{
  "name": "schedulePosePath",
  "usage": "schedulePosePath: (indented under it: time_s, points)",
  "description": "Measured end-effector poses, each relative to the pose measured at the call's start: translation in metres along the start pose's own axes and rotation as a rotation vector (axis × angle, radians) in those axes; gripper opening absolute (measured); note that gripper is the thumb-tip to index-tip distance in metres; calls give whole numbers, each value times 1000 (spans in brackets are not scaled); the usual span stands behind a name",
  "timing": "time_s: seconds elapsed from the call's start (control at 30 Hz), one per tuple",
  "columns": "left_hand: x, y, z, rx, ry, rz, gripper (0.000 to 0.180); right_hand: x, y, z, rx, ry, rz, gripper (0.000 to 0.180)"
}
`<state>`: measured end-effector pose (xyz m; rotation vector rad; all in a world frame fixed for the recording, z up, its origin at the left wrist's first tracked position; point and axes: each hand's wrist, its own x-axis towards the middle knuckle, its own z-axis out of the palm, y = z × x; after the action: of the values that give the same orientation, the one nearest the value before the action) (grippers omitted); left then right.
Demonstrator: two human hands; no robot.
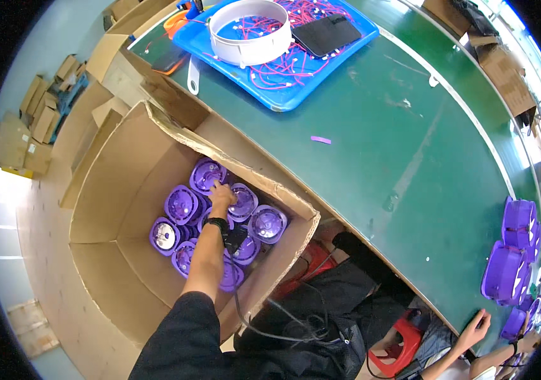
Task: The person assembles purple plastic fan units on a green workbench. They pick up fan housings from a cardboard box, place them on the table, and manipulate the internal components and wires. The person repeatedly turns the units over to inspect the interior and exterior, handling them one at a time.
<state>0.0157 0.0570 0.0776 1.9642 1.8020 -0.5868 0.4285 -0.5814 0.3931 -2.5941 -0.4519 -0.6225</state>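
Note:
My left hand (221, 195) reaches down into a large open cardboard box (118, 190). A black band with a small black device sits on its wrist, and a cable trails from it. The fingers close on the lower edge of a purple plastic housing (202, 171), rounded-square with a clear round middle. Beside the hand lies a similar purple housing (269, 224), among several in stacks. One round white disc (164, 237) shows in the stack at the left. My right hand is not in view.
A green table (359, 171) borders the box. On it, a blue tray (276, 101) holds red wires, a white ring (245, 54) and a black phone (327, 35). Purple housings (508, 272) stand at the right, near a co-worker's hand (475, 328). A red stool (400, 348) is below.

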Motion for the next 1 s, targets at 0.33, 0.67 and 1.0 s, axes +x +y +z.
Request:
schedulePosePath:
  time_s: [0.33, 0.67, 1.0]
  points:
    - [11, -20, 29, 70, 277, 14, 33, -6, -14, -1, 1, 13, 13, 20]
    - [56, -95, 52, -2, 379, 615, 33, -2, -59, 3, 36, 161, -16, 13]
    - [42, -67, 34, -113, 331, 567, 27, -1, -75, -8, 36, 199, 9, 15]
